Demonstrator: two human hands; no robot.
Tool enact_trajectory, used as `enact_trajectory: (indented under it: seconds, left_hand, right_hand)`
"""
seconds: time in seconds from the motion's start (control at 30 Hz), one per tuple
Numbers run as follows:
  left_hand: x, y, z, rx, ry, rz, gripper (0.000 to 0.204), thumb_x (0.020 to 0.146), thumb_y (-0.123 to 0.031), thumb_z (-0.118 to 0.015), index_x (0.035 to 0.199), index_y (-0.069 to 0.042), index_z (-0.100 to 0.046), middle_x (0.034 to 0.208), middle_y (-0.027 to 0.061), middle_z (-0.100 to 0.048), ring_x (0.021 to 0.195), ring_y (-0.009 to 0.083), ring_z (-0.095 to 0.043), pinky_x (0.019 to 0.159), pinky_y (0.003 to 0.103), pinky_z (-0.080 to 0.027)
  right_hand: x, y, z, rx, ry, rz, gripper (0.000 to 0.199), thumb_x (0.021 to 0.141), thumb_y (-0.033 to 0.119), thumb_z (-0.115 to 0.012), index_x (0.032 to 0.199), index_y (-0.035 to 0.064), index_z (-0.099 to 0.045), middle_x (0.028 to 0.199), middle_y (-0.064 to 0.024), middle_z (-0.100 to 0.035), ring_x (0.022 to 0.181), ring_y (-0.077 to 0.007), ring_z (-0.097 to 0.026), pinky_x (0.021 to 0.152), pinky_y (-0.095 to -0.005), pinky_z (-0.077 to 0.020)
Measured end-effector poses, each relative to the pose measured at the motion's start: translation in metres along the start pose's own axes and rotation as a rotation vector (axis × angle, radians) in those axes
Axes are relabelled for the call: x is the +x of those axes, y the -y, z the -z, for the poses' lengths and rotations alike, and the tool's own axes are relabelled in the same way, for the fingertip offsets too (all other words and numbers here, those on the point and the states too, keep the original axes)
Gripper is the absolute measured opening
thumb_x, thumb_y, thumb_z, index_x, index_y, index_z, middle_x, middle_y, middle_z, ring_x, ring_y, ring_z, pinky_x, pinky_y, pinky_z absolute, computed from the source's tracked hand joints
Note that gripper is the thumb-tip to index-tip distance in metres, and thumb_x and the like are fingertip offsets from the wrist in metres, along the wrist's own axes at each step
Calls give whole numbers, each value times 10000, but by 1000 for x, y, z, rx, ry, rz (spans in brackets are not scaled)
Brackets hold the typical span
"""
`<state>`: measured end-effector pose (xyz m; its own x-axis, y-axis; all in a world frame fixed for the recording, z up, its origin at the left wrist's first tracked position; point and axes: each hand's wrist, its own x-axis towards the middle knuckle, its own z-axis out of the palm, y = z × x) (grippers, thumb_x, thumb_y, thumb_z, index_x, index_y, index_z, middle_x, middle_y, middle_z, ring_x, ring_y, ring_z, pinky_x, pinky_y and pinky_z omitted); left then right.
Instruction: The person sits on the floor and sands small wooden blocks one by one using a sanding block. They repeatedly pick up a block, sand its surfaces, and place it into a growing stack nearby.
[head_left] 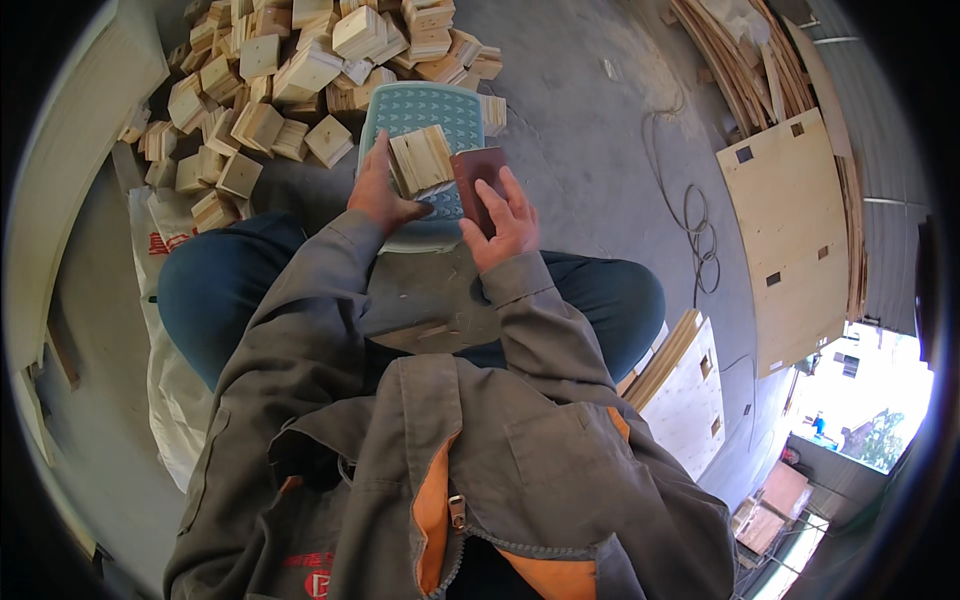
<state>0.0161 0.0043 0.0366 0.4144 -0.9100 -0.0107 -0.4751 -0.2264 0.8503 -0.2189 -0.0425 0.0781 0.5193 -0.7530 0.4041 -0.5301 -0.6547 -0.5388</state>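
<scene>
In front of me stands a pale blue-green plastic stool [432, 100] with a bumpy top. A pale plywood block [421, 160] with layered edges rests on it, slightly turned. My left hand [379, 190] grips the block's left side, fingers along the far part and thumb at the near edge. A reddish-brown, flat rectangular sanding block [478, 172] is in my right hand [507, 222], tilted against or very close to the plywood block's right end. My right fingers lie over its face; its underside is hidden.
A large heap of similar plywood blocks [262, 125] lies on the floor beyond the stool and to the left. A white sack [170, 400] is by my left leg. Cable loops [695, 225], plywood sheets with square holes [790, 240] and stacked boards [680, 395] are at right.
</scene>
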Motion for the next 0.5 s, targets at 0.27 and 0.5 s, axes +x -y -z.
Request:
enact_trajectory:
  seconds: [0.27,0.5]
  left_hand:
    - [9,13,-22,-85,-72,-23,1170,608,-199,-1001,1572,-56,-354,1505,225,-488,1405,405,-510,1157,448,-483]
    - [12,18,-31,-164,-177,-103,1029,633,-118,-969,1502,-52,-422,1444,191,-491,1324,356,-572,1062,431,-571]
  right_hand:
    - [-2,17,-10,-277,46,34,601,800,170,-837,1387,195,-712,1598,-102,-527,1299,-422,-536,1114,-538,-459]
    - [65,13,-37,-339,24,8,512,839,216,-792,1348,229,-738,1579,-2,-558,1257,-415,-553,1092,-553,-467]
